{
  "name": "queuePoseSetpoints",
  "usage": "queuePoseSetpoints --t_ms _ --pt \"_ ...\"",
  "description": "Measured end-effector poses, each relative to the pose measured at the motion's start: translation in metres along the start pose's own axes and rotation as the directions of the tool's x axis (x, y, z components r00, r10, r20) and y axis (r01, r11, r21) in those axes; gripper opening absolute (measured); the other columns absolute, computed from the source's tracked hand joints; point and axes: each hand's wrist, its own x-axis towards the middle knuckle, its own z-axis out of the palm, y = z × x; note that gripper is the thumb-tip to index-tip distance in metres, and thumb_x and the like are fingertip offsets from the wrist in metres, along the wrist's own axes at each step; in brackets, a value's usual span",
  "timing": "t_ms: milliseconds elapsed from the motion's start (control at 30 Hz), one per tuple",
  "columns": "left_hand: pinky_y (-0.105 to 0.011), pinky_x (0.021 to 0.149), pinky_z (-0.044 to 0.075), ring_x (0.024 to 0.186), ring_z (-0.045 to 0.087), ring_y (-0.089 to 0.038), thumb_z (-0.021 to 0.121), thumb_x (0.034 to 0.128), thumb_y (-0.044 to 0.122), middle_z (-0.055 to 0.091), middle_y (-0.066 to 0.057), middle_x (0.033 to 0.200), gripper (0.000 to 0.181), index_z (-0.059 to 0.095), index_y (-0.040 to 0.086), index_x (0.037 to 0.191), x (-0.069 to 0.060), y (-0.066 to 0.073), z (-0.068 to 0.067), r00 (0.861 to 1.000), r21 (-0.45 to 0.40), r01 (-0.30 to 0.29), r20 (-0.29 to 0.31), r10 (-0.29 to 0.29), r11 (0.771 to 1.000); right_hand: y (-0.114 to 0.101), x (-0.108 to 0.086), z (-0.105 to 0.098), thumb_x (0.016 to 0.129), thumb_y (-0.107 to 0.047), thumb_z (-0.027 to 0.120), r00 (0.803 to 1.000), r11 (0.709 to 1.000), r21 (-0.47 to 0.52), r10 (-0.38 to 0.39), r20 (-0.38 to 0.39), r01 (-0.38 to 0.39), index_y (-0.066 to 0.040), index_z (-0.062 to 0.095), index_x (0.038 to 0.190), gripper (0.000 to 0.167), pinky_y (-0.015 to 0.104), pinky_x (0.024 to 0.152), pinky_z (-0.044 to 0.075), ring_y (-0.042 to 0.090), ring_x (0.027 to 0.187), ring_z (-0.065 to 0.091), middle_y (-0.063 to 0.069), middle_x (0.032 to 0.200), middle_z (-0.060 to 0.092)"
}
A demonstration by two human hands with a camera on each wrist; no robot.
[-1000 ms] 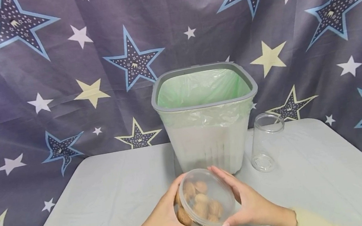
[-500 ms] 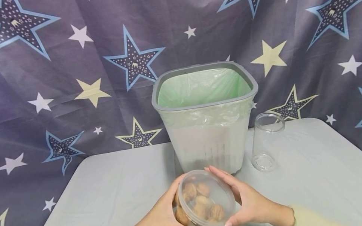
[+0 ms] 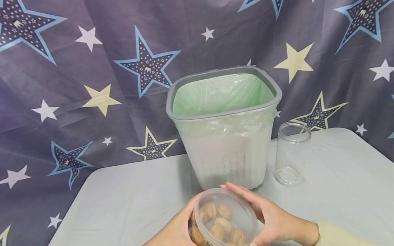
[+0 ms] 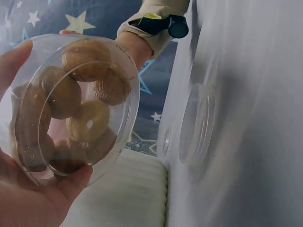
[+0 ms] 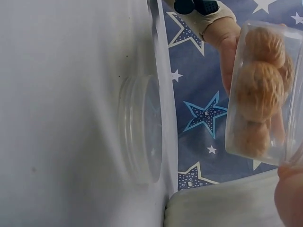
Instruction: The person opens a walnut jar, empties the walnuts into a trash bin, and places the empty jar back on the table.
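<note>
Both hands hold a clear round plastic tub (image 3: 244, 224) with a frosted cover on the side facing the head camera. Several walnuts (image 3: 217, 232) lie inside it. My left hand (image 3: 178, 240) grips the left side, its thumb at the lower edge; my right hand (image 3: 277, 226) grips the right side, fingertips at the top and thumb near the rim. The tub is tilted and held above the table. In the left wrist view the walnuts (image 4: 59, 92) show through its base. Below lies a shallow round clear plastic piece (image 4: 196, 125), apart from the tub.
A bin (image 3: 226, 152) with a grey rim and green-tinted liner stands behind the hands. To its right stands a tall clear plastic jar (image 3: 286, 157), with no lid visible on it. A grey cloth covers the table (image 3: 126, 205), and a starry curtain hangs behind.
The tub has moved slightly down and toward me, held by both hands throughout. The walnuts appear slightly shifted behind the cover. The bin and the tall jar stay put.
</note>
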Motion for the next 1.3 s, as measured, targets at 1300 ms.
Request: queuePoseSetpoints --t_ms 1300 --pt "-0.032 0.100 0.037 0.117 0.051 -0.021 0.090 0.0566 0.020 0.053 -0.003 0.131 0.111 0.025 0.022 0.146 0.0006 0.0056 0.0067 0.954 0.242 0.141 -0.291 -0.067 0.960 0.0047 -0.0004 0.0043 0.086 -0.031 0.069 0.986 1.000 -0.005 0.000 -0.167 -0.001 0.009 0.002 0.146 0.099 0.018 0.112 0.015 0.014 0.144 0.012 0.020 0.156 0.009"
